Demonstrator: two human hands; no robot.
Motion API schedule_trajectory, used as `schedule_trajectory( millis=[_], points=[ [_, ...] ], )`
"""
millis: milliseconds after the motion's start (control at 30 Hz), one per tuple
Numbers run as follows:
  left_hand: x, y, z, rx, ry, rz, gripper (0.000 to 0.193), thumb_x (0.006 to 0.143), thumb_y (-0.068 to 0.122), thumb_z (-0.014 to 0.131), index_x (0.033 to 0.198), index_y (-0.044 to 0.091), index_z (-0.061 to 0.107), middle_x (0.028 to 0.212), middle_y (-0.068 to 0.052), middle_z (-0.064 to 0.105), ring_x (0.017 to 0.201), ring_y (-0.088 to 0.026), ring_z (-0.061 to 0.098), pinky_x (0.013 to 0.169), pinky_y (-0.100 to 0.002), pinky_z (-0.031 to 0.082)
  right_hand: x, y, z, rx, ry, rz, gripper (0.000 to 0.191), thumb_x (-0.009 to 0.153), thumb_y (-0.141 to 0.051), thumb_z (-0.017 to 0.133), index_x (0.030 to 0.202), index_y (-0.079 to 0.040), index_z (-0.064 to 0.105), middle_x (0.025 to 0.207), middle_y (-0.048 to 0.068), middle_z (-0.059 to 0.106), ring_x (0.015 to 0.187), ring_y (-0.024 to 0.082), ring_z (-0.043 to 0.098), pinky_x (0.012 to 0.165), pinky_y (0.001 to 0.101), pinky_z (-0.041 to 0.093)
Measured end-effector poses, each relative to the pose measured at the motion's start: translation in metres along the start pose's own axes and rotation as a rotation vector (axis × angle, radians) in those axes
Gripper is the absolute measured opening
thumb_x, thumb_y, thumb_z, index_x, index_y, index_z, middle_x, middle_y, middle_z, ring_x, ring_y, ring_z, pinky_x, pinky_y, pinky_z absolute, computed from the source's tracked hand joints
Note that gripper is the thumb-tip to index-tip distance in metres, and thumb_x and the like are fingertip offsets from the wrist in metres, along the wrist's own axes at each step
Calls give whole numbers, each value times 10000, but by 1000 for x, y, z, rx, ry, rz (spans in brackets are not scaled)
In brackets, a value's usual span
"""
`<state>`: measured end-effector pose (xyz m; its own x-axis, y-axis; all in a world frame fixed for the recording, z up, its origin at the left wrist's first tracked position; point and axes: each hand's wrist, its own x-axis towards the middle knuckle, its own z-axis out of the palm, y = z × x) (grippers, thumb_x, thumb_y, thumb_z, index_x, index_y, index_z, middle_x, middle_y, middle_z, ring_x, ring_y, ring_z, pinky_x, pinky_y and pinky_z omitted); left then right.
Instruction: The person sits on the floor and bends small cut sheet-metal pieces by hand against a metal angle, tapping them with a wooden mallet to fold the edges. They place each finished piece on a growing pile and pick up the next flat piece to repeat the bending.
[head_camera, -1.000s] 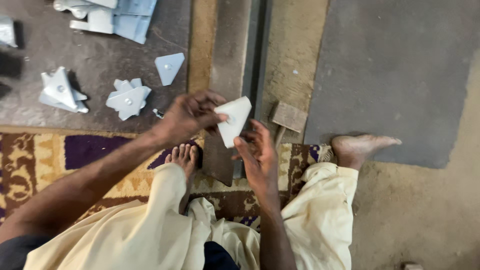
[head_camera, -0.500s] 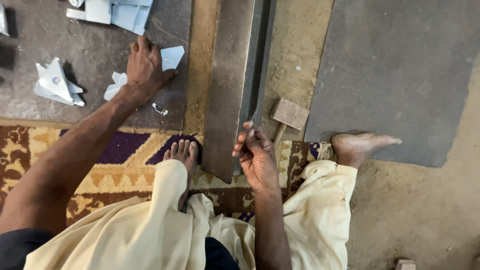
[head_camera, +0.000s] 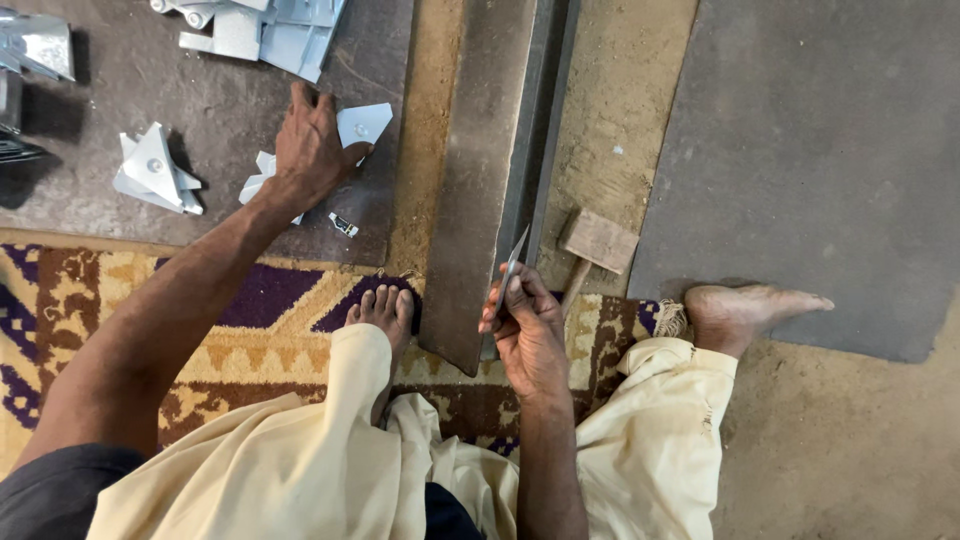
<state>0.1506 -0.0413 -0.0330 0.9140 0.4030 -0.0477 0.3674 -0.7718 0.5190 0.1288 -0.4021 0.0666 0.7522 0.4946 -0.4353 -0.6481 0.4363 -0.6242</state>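
A long steel bar (head_camera: 480, 190) lies on the floor as an anvil. Left hand (head_camera: 312, 150) presses flat, released, on cut sheet pieces (head_camera: 362, 122) stacked within reach. Right hand (head_camera: 528, 330) pinches a thin blade (head_camera: 514, 262) upright.

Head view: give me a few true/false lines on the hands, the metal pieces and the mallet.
1. The left hand rests on a pile of small metal pieces. True.
2. The right hand holds the wooden mallet. False: it pinches a thin metal piece; the mallet lies on the floor beside it.
3. A long metal bar lies between the two hands. True.
4. Both bare feet rest on the patterned rug. False: the right foot is off the rug, by the grey slab.
5. The triangular piece is lifted in the air. False: it lies on the mat beside the left hand.
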Motion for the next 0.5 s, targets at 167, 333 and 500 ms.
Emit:
schedule_trajectory(
  millis=[167,333,500],
  points=[
    [-3,-5,9,0,67,91,690,828,185,904,1289,-155,520,1297,-279,401,1116,-470,593,902,-492,568,-1,1,1,-109,73,-16,218,1033,-186,640,1193,-39,661,891,84,712,743,155,701,629,315,609],
    [-1,-2,6,-69,149,64,621,813,138,886,1226,-154,525,1161,-304,554,959,-434,659,797,-499,577,-1,1,3,-157,89,-26,213,1043,-178,630,1194,-31,663,889,93,716,745,157,706,628,319,613],
    [-7,36,-27,-515,120,-68,446,884,119,846,1218,-85,632,873,-179,742,728,-250,730,625,-381,603,-2,-4,10,-207,143,-83,232,1017,-187,658,1165,-9,670,903,90,718,727,159,703,614,322,614]
  ],
)
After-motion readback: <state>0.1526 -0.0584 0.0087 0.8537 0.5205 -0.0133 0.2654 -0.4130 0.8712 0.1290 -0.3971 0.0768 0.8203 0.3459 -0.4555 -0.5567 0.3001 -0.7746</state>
